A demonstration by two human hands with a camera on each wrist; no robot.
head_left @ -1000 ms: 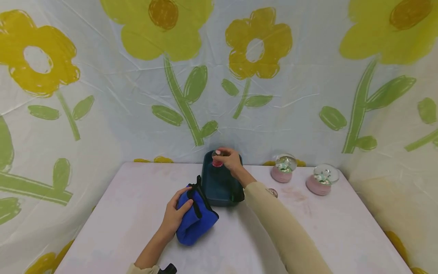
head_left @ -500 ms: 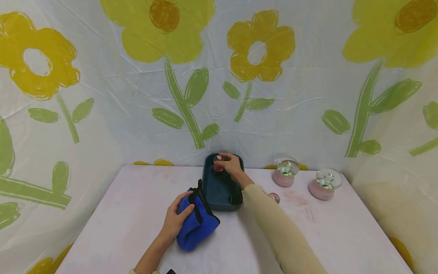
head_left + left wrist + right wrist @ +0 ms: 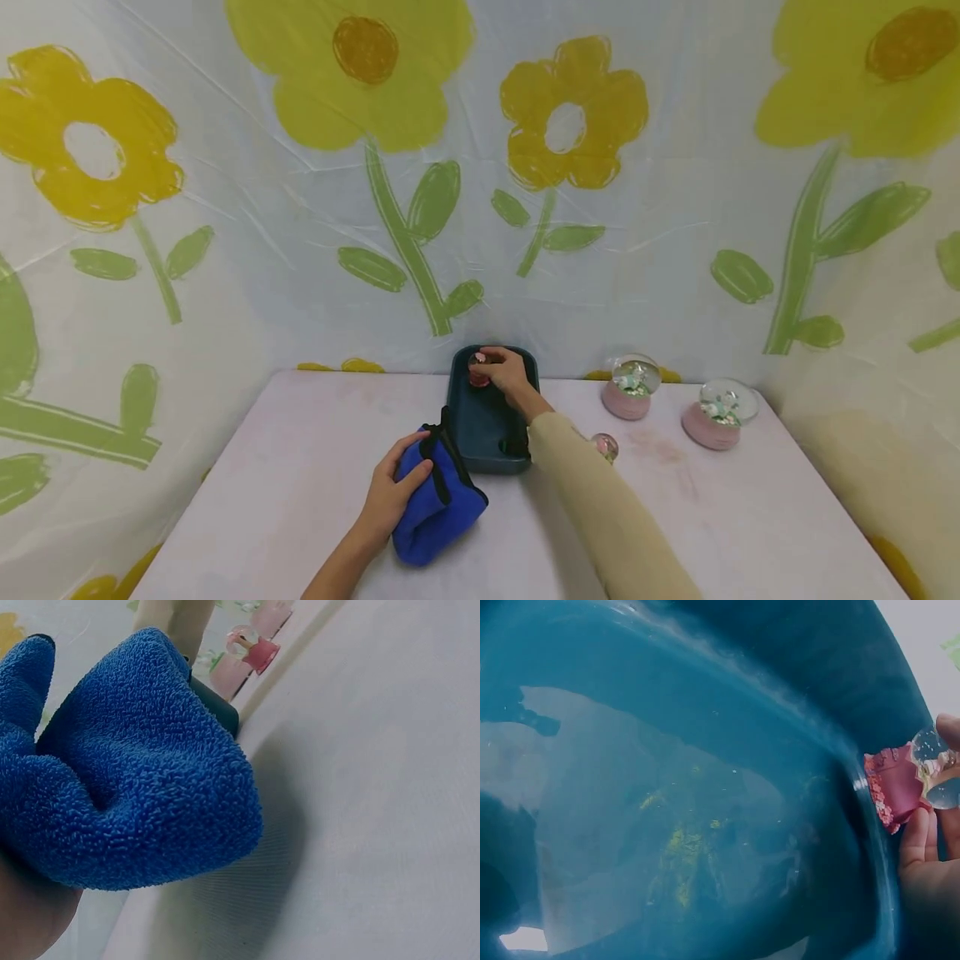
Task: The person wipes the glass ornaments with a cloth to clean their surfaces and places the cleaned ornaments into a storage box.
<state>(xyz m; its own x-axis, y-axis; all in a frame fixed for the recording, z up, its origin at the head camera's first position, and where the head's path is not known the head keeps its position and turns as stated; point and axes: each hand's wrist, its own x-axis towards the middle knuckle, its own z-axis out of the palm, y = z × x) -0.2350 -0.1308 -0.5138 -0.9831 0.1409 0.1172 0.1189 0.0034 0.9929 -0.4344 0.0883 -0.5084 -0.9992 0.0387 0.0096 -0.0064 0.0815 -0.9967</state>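
Note:
At the far end of a dark teal tray (image 3: 480, 425), my right hand (image 3: 512, 372) pinches a small snow globe (image 3: 478, 377) with a pink-red base. In the right wrist view the base of this snow globe (image 3: 900, 787) is right at the tray's inner wall, with fingertips (image 3: 916, 840) under it and the glass dome partly covered by fingers. My left hand (image 3: 390, 492) grips a bunched blue towel (image 3: 438, 521) with black trim, close in front of the tray's near left corner. The fluffy towel (image 3: 165, 765) hides most of that hand in the left wrist view.
To the right stand two larger snow globes with pink bases, one snow globe (image 3: 628, 390) near the back edge and another snow globe (image 3: 716, 417) farther right. A small snow globe (image 3: 606, 446) shows partly behind the right sleeve (image 3: 592, 492). Flowered cloth (image 3: 300, 208) hangs behind the table.
The head view has tilted slightly up, so everything appears lower. My right hand stays at the tray's far end with the small snow globe, and my left hand keeps its grip on the towel.

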